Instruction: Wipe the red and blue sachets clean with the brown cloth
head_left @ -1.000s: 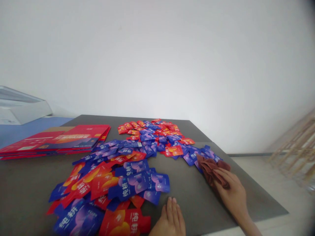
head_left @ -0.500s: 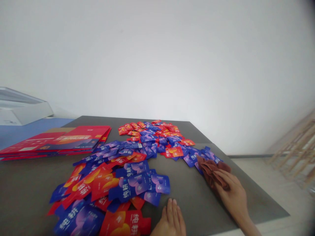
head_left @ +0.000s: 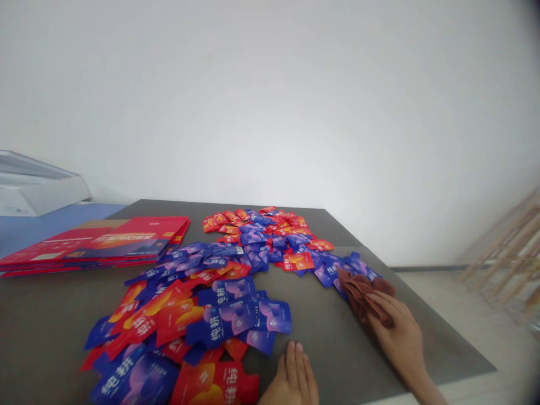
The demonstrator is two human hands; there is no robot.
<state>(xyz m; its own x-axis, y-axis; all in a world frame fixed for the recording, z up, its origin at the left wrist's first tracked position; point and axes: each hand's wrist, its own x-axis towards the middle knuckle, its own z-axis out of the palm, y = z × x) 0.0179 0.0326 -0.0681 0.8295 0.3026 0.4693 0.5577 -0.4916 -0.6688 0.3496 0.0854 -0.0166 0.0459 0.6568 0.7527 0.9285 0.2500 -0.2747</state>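
Note:
My right hand [head_left: 399,332] grips a crumpled brown cloth [head_left: 365,295] on the right side of the dark table [head_left: 324,343]. The cloth touches the edge of the blue pouches [head_left: 329,273] there. My left hand [head_left: 293,377] lies flat on the table near the front edge, fingers stretched out and holding nothing. Close to its left are a red pouch [head_left: 215,382] and a blue pouch [head_left: 272,316]. A large spread of red and blue pouches runs from the near left to the far middle of the table, many overlapping.
A stack of flat red cartons [head_left: 126,239] lies at the left of the table. Beyond it, a white open box [head_left: 46,191] stands on a blue surface [head_left: 25,225]. A white wall [head_left: 270,112] rises behind. On the floor at the right is a wooden rack [head_left: 510,264].

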